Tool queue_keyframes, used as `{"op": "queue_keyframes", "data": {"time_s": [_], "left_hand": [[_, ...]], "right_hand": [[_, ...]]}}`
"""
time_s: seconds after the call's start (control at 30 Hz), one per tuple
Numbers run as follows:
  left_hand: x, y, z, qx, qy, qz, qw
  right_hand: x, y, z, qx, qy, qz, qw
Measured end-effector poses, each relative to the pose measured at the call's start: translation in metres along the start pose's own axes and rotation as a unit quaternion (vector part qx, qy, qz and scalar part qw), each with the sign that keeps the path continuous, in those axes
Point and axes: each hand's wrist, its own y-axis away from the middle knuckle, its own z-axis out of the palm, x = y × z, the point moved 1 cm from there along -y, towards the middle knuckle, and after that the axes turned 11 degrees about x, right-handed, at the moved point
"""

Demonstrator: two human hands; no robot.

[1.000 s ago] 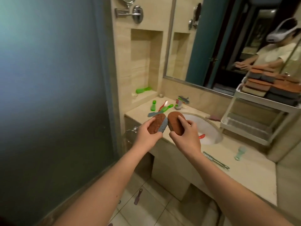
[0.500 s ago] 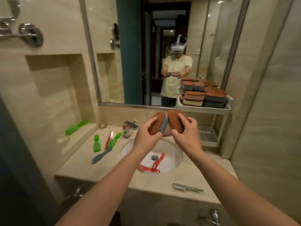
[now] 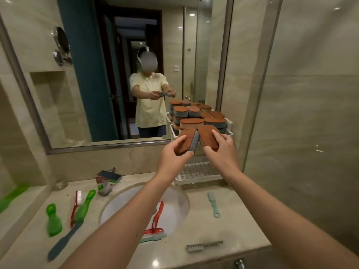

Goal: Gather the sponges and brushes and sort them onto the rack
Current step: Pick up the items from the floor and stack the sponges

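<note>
My left hand [image 3: 174, 154] grips a brown-topped grey sponge [image 3: 187, 140], and my right hand [image 3: 220, 150] grips a second brown-topped sponge [image 3: 208, 135]. Both sponges are held side by side just in front of the white two-tier rack [image 3: 196, 178] at the back right of the counter. The rack's upper tier [image 3: 229, 133] carries several stacked brown-topped sponges [image 3: 194, 121]; its perforated lower tier shows bare. Brushes lie loose on the counter: a mint brush [image 3: 212, 203], a grey brush [image 3: 204, 245], a green brush [image 3: 53, 220] and a long green and blue brush [image 3: 77, 216].
A red brush [image 3: 156, 220] and a pale green one [image 3: 153, 238] lie in the round sink [image 3: 180, 200]. A thin red brush [image 3: 74, 207] and a small packet [image 3: 107, 180] sit left of the sink. A mirror [image 3: 108, 74] covers the back wall; a glass panel [image 3: 310, 133] stands to the right.
My view has swung right and closer to the mirror. Both hands have carried the two sponges up and right, to just in front of the rack's upper tier.
</note>
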Motion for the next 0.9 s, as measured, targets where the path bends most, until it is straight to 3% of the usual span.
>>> {"op": "queue_keyframes", "data": {"time_s": [0.43, 0.9], "left_hand": [[-0.003, -0.083, 0.048, 0.009, -0.023, 0.035, 0.999], [-0.015, -0.241, 0.169, 0.043, -0.185, 0.072, 0.979]], "right_hand": [[0.023, -0.084, 0.019, 0.048, 0.007, -0.018, 0.999], [0.087, -0.270, 0.054, 0.011, -0.032, -0.022, 0.999]]}}
